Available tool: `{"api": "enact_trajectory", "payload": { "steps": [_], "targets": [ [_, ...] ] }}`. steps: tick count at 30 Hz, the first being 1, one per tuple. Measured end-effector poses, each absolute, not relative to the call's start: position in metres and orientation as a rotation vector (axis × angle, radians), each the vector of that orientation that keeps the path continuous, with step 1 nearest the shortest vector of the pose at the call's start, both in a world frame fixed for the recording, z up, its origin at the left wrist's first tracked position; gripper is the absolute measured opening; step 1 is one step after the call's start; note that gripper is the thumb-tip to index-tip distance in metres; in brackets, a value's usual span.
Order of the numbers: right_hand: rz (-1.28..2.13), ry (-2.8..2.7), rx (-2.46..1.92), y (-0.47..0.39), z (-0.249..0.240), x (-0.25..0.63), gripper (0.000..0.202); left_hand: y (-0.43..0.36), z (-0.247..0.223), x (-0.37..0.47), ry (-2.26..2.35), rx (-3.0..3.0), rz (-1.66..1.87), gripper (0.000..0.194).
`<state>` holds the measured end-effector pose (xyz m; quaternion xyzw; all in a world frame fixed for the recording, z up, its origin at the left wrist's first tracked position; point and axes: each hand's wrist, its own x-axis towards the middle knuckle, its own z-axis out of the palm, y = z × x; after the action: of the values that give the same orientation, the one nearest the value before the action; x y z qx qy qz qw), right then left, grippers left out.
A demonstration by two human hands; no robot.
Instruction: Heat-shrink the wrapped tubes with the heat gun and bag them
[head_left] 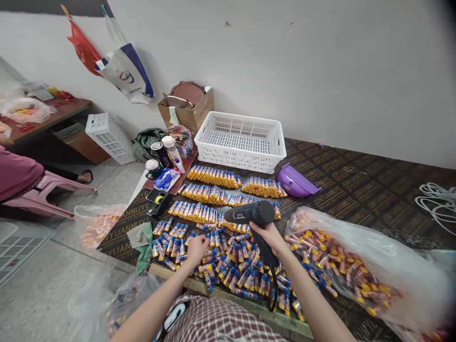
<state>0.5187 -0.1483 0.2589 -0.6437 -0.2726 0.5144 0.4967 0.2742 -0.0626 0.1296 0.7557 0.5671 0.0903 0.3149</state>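
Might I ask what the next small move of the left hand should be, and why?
I would probably have the left hand straighten the nearby loose tubes into line: they lie at mixed angles, whereas the rows behind are neatly lined up, and the right hand is occupied with the black blower.

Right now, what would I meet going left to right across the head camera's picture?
Pink stool, tape dispenser, left hand, black heat gun held in the right hand, purple container, coiled white cord.

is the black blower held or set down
Held: the right hand grips the black blower by its handle, the nozzle pointing left toward the rows of tubes.
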Motion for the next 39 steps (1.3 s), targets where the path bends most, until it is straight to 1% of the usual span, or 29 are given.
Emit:
{"api": "enact_trajectory", "payload": {
  "steps": [5,9,12,17,20,23,25,27,30,34,36,39],
  "targets": [
    [1.060,-0.593,-1.706,-0.195,0.270,0.541,0.039,-0.028,0.144,0.330,1.407,2.199,0.133,0.035],
    [0.856,-0.415,-1.834,-0.249,0.279,0.570,0.044,-0.004,0.145,0.394,1.272,2.314,0.121,0.024],
    [0.674,-0.328,-1.872,-0.281,0.276,0.589,0.051,0.001,0.144,0.428,1.228,2.382,0.067,0.028],
    [0.754,-0.124,-1.817,-0.318,0.262,0.605,0.048,-0.018,0.143,0.435,1.250,2.425,-0.103,0.029],
    [0.744,-0.059,-1.791,-0.327,0.254,0.606,0.050,-0.037,0.145,0.439,1.144,2.476,-0.194,0.021],
    [0.740,-0.026,-1.793,-0.325,0.250,0.607,0.054,-0.046,0.146,0.459,0.982,2.559,-0.172,0.025],
    [0.747,-0.039,-1.783,-0.320,0.249,0.609,0.052,-0.048,0.145,0.476,0.875,2.605,-0.148,0.029],
    [0.773,-0.054,-1.768,-0.314,0.250,0.611,0.048,-0.050,0.145,0.487,0.808,2.631,-0.151,0.028],
    [0.816,-0.070,-1.757,-0.305,0.251,0.614,0.043,-0.060,0.143,0.482,0.775,2.651,-0.157,0.027],
    [0.897,-0.121,-1.750,-0.297,0.248,0.614,0.040,-0.088,0.139,0.444,0.719,2.643,-0.190,0.024],
    [0.936,-0.158,-1.723,-0.292,0.246,0.612,0.041,-0.101,0.137,0.419,0.736,2.602,-0.140,0.022],
    [1.007,-0.226,-1.702,-0.281,0.247,0.607,0.041,-0.115,0.132,0.381,0.890,2.454,0.000,0.023]
  ]
}}
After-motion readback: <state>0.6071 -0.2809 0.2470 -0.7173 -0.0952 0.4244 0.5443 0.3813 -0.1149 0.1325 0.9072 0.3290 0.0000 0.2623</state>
